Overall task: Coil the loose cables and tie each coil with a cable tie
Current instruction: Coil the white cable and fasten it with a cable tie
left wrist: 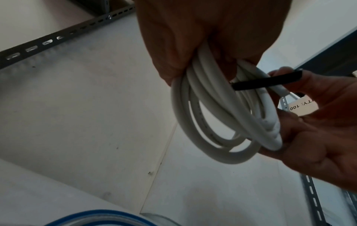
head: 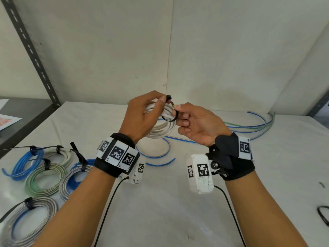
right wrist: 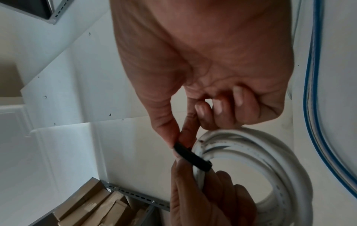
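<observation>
**White coil: tie being threaded**

White cable coil [head: 161,122] held above the table [head: 169,202], gripped by left hand [head: 142,116], thumb pinning tie head. Black cable tie [head: 170,119] loops the bundle; right hand [head: 197,123] pinches its tail, likely to feed the head. Tied coils [head: 42,177] lie left.

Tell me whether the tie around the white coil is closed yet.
Not cinched: the black tie hangs as a slack loop around the white coil, right hand pinching its tail. Whether the tail is threaded, cannot tell.
</observation>
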{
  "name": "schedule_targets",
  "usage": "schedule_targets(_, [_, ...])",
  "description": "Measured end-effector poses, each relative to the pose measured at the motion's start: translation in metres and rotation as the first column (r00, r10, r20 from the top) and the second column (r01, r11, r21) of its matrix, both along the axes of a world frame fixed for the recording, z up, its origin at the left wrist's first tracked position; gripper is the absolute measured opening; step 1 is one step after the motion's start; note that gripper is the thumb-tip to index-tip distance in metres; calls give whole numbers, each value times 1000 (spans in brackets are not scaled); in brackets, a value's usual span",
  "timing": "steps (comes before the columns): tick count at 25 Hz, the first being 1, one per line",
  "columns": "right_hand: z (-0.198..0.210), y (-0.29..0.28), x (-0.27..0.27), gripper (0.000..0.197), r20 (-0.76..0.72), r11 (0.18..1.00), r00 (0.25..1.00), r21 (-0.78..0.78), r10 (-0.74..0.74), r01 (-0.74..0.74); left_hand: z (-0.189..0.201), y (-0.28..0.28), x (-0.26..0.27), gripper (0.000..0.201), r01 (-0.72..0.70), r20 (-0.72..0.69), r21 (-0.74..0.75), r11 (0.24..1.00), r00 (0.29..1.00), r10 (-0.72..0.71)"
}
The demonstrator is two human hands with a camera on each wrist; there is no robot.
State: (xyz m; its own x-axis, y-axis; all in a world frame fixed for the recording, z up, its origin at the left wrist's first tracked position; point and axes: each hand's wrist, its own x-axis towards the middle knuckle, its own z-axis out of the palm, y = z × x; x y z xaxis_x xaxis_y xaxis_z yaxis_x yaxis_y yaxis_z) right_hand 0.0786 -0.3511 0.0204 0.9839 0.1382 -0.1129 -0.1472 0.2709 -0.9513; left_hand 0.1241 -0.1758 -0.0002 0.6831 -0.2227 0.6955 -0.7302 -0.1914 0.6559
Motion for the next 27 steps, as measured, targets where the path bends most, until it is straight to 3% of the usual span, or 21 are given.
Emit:
schedule_targets(16, [-4, 0, 1, 24, 24, 1000, 1000, -4, 13, -13, -2, 0, 2, 20, -33, 28, 38, 999, 999, 32])
schedule_targets(24, [-6, 0, 1, 26, 29, 1000, 1000, 18, -5, 4, -7, -2, -1, 20, -16, 82, 142, 990, 997, 4])
schedule_targets(27, [-7, -3, 2, 27, 31, 999, 999, 44, -16, 14, -7, -4, -1, 21, -10, 58, 107, 994, 998, 4])
